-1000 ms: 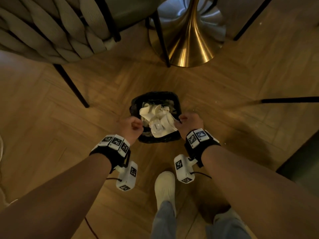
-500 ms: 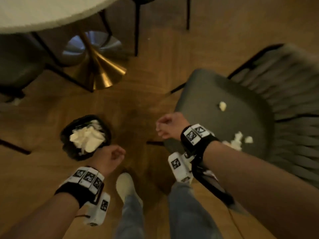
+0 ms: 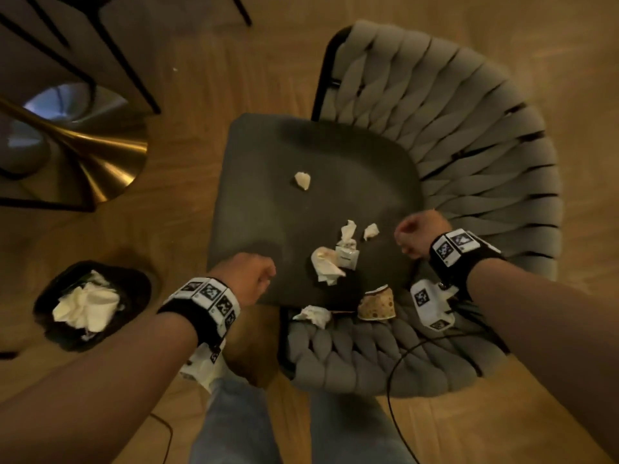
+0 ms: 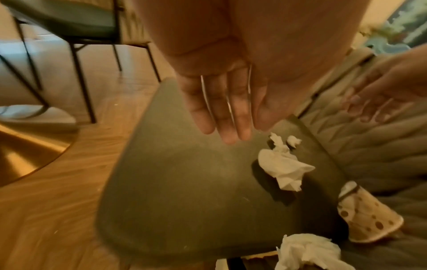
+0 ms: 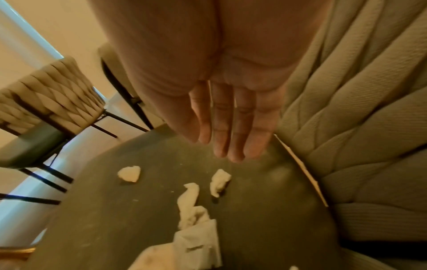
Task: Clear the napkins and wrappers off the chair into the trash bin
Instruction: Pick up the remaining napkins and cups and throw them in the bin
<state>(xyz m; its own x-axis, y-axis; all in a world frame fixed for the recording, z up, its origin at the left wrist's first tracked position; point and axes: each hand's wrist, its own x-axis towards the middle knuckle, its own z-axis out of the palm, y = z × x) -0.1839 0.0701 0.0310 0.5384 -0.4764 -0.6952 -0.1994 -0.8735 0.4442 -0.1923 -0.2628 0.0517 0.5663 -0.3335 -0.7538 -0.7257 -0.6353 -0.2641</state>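
The chair's dark seat (image 3: 268, 195) carries several crumpled white napkins: a small one (image 3: 303, 180) at the far side, a bigger one (image 3: 326, 264) in the middle beside a white wrapper (image 3: 348, 254), and a scrap (image 3: 371, 231). Another napkin (image 3: 313, 315) and a spotted paper cup (image 3: 376, 303) lie at the near edge. My left hand (image 3: 249, 276) hovers over the seat's left corner, fingers (image 4: 221, 117) straight and empty. My right hand (image 3: 417, 234) hangs over the seat's right side, fingers (image 5: 228, 131) straight and empty. The black trash bin (image 3: 140, 286) on the floor at left holds white napkins.
The chair's grey woven backrest (image 3: 469, 145) curves around the right and near side. A gold table base (image 3: 93, 162) and black chair legs stand at the upper left. A black cable (image 3: 395, 380) trails over the weave near my legs.
Both hands left the bin, where they held a wad of napkins that now lies inside it, and came right over the chair seat. The view swung from bin to chair.
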